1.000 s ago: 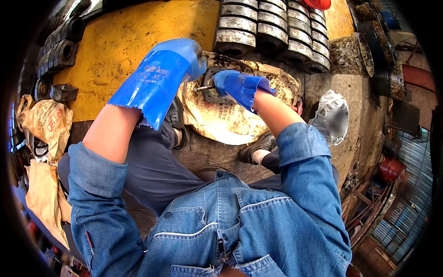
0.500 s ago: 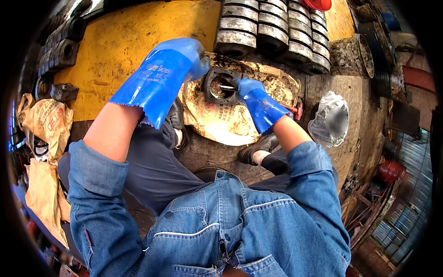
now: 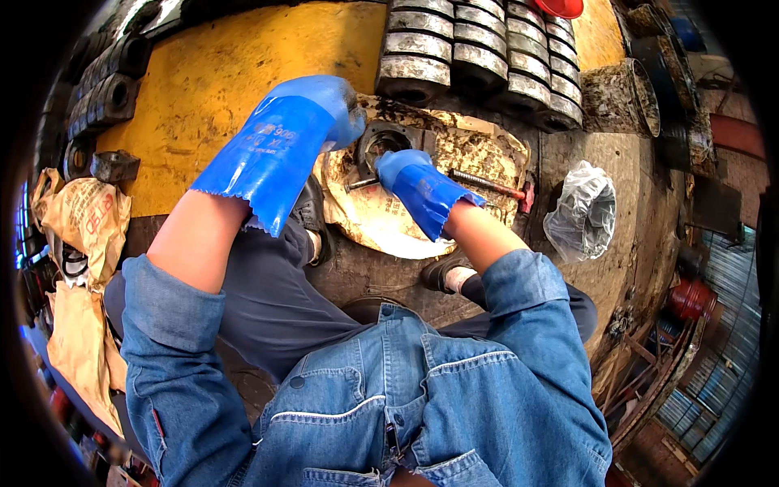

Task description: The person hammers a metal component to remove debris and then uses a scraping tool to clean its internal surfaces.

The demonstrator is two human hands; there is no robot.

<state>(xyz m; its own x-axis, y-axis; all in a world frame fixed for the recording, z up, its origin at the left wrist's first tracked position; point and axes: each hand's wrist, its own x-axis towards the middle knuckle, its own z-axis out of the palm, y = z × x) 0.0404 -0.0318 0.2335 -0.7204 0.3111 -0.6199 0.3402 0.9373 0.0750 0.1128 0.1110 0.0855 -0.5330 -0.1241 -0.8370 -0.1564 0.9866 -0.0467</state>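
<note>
Since my left glove [image 3: 324, 109] covers its 9 o'clock edge, I only see part of the metal ring housing [image 3: 385, 142]; left fingers are hidden, so I can't tell their grip. Left forearm reaches in from 7 o'clock, right from 5. Right glove [image 3: 406, 174] is curled round a thin metal rod [image 3: 361, 184]. Housing is dark, greasy, round-bored, sitting on dirty paper [image 3: 381, 219] at 12 o'clock.

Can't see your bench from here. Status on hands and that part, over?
Left hand steadies the ring-shaped metal part. Right hand grips a thin metal tool at it. Hammer lies close right.
</note>
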